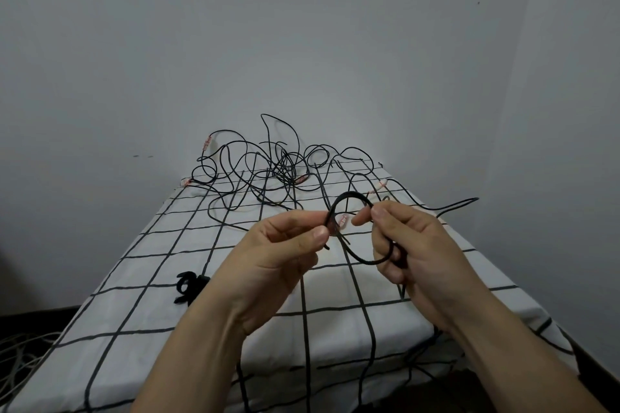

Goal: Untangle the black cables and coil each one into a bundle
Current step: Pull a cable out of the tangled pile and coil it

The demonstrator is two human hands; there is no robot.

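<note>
You have a small coil of thin black cable point(349, 195) up between both hands, above the white sheet with a black grid point(335, 339). Your left hand point(285, 245) pinches the coil's left edge between thumb and fingertips. Your right hand point(409, 245) is curled round its right side, with a finger through the loop.

Expect the cable to be light and limp, yet springy enough to hold a round turn. It will likely slide if you pinch loosely, so take it where the turns cross and clamp all the strands together. A tail runs on beyond your right hand and may tug.

Counted:
- One coil is in your hands.
- One finished black bundle point(188, 285) lies just left of your left forearm.
- One loose heap of tangled black cable point(281, 168) lies well beyond both hands. I cannot tell how many cables are in it.
- I make out five small red-and-white tags point(381, 184). One of them shows through the coil.
</note>
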